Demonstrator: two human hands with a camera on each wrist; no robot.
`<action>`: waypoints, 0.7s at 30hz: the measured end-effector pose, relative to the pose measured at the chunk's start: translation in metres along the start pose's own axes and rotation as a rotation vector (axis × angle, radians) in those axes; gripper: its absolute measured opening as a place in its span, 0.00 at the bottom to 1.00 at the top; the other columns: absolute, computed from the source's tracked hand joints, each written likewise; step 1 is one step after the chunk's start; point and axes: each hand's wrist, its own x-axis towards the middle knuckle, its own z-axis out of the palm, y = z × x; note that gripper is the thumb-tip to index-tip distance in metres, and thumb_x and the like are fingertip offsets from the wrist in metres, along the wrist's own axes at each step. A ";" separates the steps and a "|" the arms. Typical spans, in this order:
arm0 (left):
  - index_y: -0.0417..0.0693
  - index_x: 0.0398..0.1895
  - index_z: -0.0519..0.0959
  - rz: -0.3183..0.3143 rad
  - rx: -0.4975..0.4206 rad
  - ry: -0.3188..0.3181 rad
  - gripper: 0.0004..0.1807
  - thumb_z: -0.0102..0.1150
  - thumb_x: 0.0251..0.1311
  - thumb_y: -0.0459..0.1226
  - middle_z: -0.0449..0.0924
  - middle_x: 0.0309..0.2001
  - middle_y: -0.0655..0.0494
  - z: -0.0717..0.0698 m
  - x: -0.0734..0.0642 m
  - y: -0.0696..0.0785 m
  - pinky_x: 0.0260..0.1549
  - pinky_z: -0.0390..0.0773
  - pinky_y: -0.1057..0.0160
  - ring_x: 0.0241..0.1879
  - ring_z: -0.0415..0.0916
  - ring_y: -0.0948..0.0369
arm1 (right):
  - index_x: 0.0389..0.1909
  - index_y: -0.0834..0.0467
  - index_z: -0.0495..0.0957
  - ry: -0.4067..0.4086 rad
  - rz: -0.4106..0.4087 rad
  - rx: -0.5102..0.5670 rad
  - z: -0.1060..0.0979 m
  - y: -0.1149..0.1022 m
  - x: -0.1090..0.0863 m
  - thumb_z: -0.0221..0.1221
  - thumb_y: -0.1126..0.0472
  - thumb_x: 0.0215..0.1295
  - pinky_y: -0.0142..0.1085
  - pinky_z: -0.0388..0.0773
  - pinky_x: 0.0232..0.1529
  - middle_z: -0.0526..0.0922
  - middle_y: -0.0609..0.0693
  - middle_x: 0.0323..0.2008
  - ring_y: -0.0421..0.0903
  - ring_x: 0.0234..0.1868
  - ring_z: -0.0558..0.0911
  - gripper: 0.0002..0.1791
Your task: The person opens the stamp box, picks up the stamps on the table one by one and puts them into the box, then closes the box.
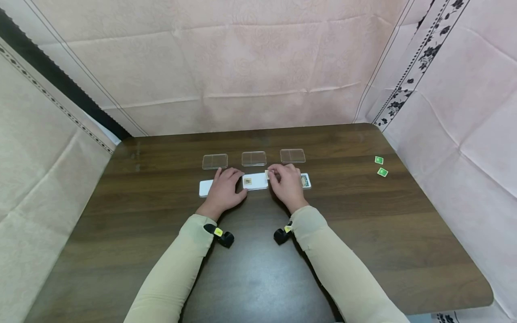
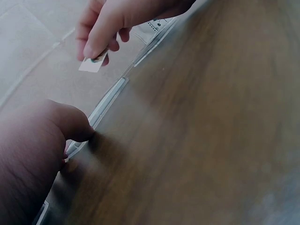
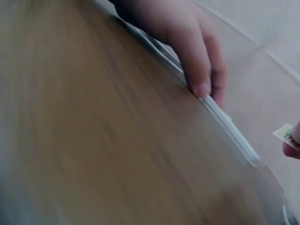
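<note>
My right hand point(image 1: 287, 184) pinches a small postage stamp point(image 3: 285, 133) with toothed edges between thumb and fingers. It holds the stamp above the right part of a shallow white box point(image 1: 258, 181), the middle one of three in a row. Inside that box, at the left, lies another stamp point(image 1: 247, 181). With thumb at the near edge and fingers at the far edge, my left hand point(image 1: 226, 190) grips the middle box at its left end. This hand partly covers the left white box point(image 1: 205, 187). Behind my right hand, the right box point(image 1: 305, 180) shows only its right end, with a stamp in it.
Three clear plastic lids point(image 1: 253, 158) lie in a row behind the boxes. Two small green squares point(image 1: 382, 172) lie near the right edge of the brown wooden table point(image 1: 383, 251). Pale cloth point(image 1: 242, 67) hangs around the far side and both flanks.
</note>
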 end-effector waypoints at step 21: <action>0.44 0.64 0.77 0.010 -0.007 0.018 0.31 0.61 0.62 0.51 0.75 0.62 0.49 0.002 0.000 -0.002 0.74 0.46 0.41 0.67 0.67 0.50 | 0.40 0.50 0.85 -0.132 -0.009 -0.215 0.024 -0.012 0.006 0.62 0.53 0.70 0.49 0.69 0.52 0.85 0.45 0.39 0.51 0.46 0.76 0.07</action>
